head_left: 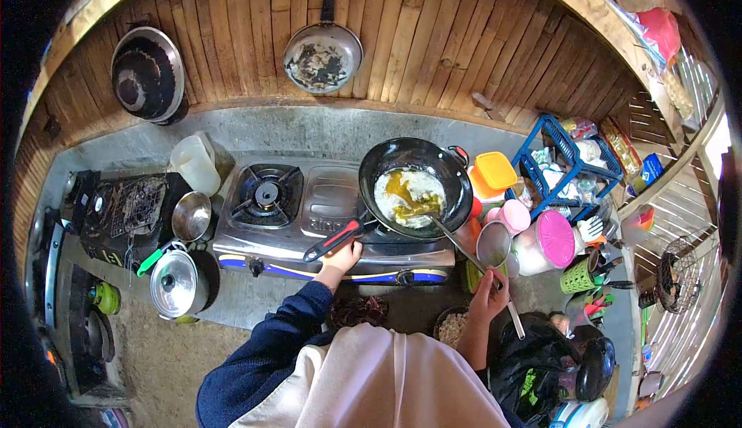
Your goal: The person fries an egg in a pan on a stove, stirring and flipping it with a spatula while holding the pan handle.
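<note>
A black wok (417, 231) sits over the right burner of a two-burner gas stove (328, 204). In it lies egg (410, 194), white with yellow patches. My left hand (342, 256) is wrapped round the wok's black and red handle (332, 242). The fingers of my right hand (488, 295) close round the long metal shaft of a spatula (464, 252). Its blade end rests in the wok at the egg's lower edge, partly hidden by the egg.
Left of the stove are a small pan (192, 215), a lidded pot (174, 283) and a grill rack (139, 205). Plastic containers (555, 239), a blue rack (568, 161) and a black bag (525, 366) stand at the right. A frying pan (323, 57) hangs on the wall.
</note>
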{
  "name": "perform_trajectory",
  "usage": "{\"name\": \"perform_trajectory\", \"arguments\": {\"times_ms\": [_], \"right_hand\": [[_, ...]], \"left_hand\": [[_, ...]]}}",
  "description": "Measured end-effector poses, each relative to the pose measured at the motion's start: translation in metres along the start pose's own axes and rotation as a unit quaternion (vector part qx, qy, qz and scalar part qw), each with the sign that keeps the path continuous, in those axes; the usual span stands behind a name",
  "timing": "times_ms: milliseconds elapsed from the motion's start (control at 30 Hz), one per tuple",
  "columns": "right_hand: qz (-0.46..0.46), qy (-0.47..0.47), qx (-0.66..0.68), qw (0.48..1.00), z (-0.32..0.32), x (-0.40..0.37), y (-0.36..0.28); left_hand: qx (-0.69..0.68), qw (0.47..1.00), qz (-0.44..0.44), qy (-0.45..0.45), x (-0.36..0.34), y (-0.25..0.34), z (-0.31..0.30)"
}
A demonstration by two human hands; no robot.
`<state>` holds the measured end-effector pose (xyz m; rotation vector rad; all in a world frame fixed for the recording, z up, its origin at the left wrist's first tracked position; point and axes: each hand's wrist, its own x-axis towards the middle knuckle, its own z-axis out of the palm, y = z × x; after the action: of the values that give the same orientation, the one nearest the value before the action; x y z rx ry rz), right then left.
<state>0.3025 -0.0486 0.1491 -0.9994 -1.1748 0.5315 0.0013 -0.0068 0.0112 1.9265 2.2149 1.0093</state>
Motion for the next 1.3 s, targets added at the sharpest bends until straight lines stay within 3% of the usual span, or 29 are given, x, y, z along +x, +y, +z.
{"name": "perform_trajectory", "arguments": {"times_ms": [300,733,1033,1300], "right_hand": [[0.119,-0.071,0.015,0.990,0.029,-0.005,0.023],[0.128,-0.150,0.020,0.980,0.071,0.012,0.037],[0.146,-0.190,0.014,0.971,0.048,0.020,0.032],[0.155,-0.157,-0.012,0.975,0.012,0.018,0.029]], "left_hand": [[0.005,0.999,-0.044,-0.031,-0.001,0.003,-0.001],[0.037,0.998,-0.036,-0.036,-0.002,-0.004,0.006],[0.018,0.999,-0.026,-0.036,-0.002,-0.006,0.009],[-0.001,1.000,-0.016,-0.009,-0.001,-0.003,0.007]]}}
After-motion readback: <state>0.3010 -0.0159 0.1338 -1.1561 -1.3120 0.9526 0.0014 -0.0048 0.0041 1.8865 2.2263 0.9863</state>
